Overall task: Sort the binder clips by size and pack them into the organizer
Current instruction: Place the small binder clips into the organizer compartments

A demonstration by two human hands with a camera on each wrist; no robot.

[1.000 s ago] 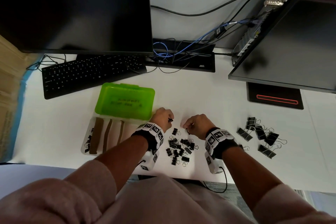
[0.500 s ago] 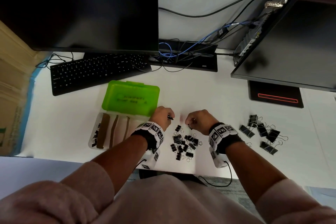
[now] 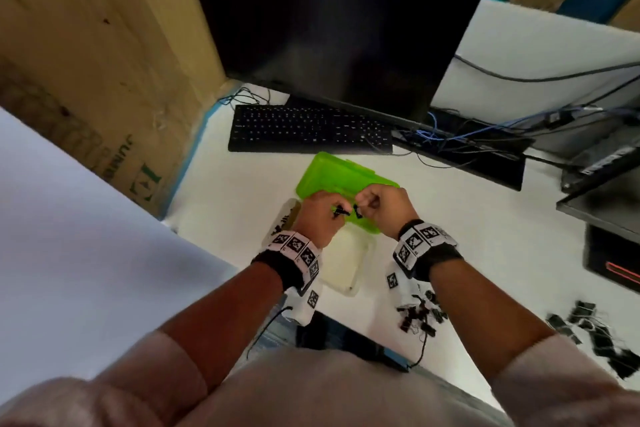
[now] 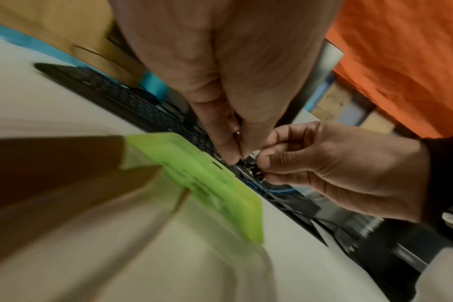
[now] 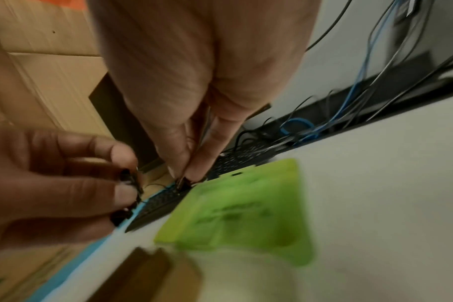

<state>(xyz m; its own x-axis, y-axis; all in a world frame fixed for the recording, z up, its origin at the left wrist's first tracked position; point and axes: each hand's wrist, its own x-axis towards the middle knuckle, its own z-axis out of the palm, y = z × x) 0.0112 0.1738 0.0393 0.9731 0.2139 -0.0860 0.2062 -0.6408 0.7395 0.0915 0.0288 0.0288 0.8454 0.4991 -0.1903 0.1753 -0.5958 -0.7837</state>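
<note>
The white worktop (image 3: 242, 191) is filling the middle of the head view, with a black monitor (image 3: 339, 28) standing at the top and a keyboard (image 3: 304, 128) lying just below it. The organizer (image 3: 346, 265) is sitting at centre frame, its green lid (image 3: 332, 173) propped open toward the keyboard and its clear tray lying nearer the person. Both hands are hovering close together over the lid. The left hand (image 3: 320, 215) is curling its fingers and pinching a small black clip (image 3: 340, 211), so its grip is closed on it. The right hand (image 3: 386, 208) is likewise pinching a small clip (image 3: 357, 211) between thumb and fingertips, grip closed. In the right wrist view that clip (image 5: 182, 182) is showing at the fingertips. A heap of small clips (image 3: 419, 314) is lying at lower right, and larger clips (image 3: 602, 336) are spreading near the right edge.
</note>
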